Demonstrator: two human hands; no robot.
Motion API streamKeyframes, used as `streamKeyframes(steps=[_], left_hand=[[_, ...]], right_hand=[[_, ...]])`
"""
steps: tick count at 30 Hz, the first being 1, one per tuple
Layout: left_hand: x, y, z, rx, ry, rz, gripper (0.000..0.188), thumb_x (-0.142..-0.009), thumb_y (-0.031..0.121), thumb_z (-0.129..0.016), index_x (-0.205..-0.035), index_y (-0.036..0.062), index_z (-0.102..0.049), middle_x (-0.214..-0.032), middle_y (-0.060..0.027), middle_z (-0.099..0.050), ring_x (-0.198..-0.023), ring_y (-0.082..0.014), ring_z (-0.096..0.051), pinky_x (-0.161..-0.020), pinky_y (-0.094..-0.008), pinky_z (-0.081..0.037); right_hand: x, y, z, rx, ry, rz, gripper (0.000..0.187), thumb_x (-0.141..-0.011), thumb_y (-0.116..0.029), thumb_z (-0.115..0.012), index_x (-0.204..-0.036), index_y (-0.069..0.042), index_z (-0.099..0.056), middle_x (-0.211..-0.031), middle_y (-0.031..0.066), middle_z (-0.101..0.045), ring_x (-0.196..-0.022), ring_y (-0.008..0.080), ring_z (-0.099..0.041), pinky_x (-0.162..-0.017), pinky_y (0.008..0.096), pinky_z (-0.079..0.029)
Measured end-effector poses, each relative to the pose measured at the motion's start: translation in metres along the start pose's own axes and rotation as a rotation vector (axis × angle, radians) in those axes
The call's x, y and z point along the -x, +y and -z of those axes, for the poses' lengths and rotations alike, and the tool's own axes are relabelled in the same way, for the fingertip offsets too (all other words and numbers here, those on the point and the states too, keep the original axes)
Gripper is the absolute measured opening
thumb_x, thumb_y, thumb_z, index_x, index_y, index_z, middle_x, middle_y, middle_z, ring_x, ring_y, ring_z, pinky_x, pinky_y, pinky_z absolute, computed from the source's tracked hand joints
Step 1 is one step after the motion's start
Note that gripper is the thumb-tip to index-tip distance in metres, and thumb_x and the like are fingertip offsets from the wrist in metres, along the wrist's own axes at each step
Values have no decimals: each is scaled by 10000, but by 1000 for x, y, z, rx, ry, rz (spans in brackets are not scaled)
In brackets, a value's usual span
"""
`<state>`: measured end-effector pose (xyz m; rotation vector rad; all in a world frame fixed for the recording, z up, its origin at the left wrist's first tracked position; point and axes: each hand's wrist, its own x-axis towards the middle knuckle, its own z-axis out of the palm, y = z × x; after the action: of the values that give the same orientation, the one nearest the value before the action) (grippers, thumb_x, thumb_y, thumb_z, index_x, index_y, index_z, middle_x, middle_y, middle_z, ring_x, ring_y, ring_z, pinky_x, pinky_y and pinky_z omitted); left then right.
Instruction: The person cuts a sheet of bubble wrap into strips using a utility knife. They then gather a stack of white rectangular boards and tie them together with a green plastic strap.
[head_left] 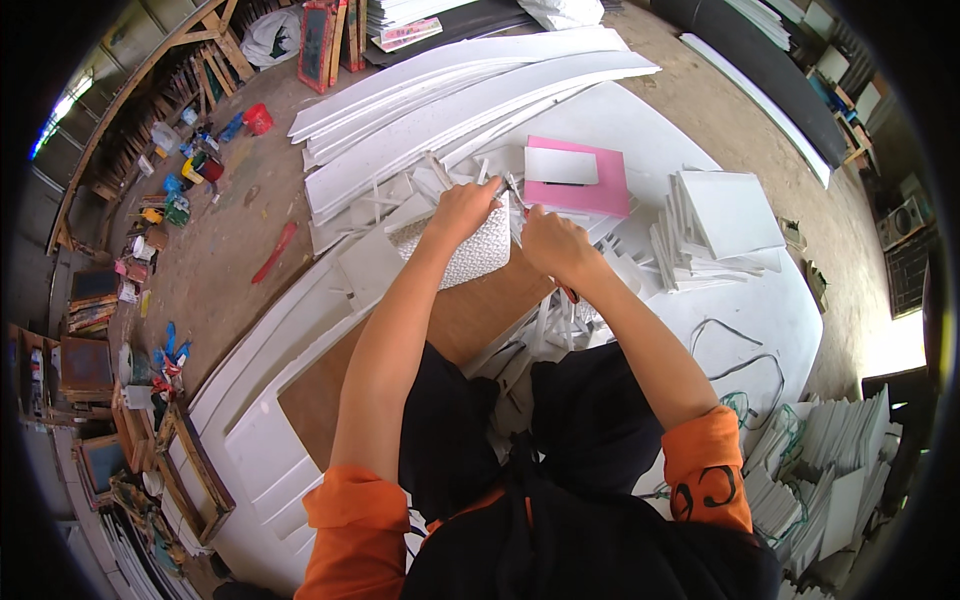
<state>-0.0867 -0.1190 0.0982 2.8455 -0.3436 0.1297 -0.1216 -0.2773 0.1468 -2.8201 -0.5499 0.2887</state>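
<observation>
Left hand [466,213] — fingers drawn together, pinch unclear — at the upper edge of a silvery textured sheet [475,252], which overlaps a brown board [440,325]. Right hand [560,247] — curled around an orange-handled tool [571,295], beside the sheet. Pink board [613,182], just beyond.

textured white piece [478,256] with finely bumpy, faintly shiny face, brown board [482,312] smooth and wood-like, long white sheets [480,105] smooth, matt, pink panel [612,188] even, matt, orange sleeves [355,505] and black trousers [432,425] matt cloth, red bucket [258,119] plastic-looking, floor [245,190] dull, concrete-like
</observation>
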Motion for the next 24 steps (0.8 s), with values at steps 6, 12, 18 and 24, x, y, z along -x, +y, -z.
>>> streamKeyframes(steps=[6, 12, 18, 24], left_hand=[[2, -5, -3, 15, 39, -64, 325, -803, 240, -529, -1082, 98, -441, -721, -181, -588, -709, -358, -570, -606, -447, -439], [5, -4, 3, 47, 26, -20, 323, -800, 249, -532, -1068, 82, -463, -737, -178, -590, -717, -352, -573, -612, -438, -446], [1, -7, 0, 31, 23, -13, 320, -795, 245, -541, -1055, 74, -466, -739, -162, -593, -714, -331, -579, -600, -426, -451], [2, -5, 9, 81, 105, 8, 291, -796, 249, -540, -1035, 97, -473, -782, -139, -606, -738, -324, -576, -599, -402, -451]], right_hand=[[-23, -3, -11, 8, -61, -23, 302, -744, -97, -454, -978, 94, -451, -788, 206, -611, -689, 315, -624, -592, 394, -500], [-7, 30, -140, 12, -598, -7, 254, -766, -93, -397, -904, 14, -581, -750, 142, -615, -636, 251, -597, -576, 387, -479], [-37, 55, -134, 13, -521, -302, 309, -787, -175, -412, -981, -15, -591, -969, 154, -603, -913, 321, -578, -754, 402, -465], [-61, 97, -163, -581, -79, -323, 379, -848, -335, -386, -974, 9, -481, -895, 194, -585, -746, 304, -610, -598, 453, -486]])
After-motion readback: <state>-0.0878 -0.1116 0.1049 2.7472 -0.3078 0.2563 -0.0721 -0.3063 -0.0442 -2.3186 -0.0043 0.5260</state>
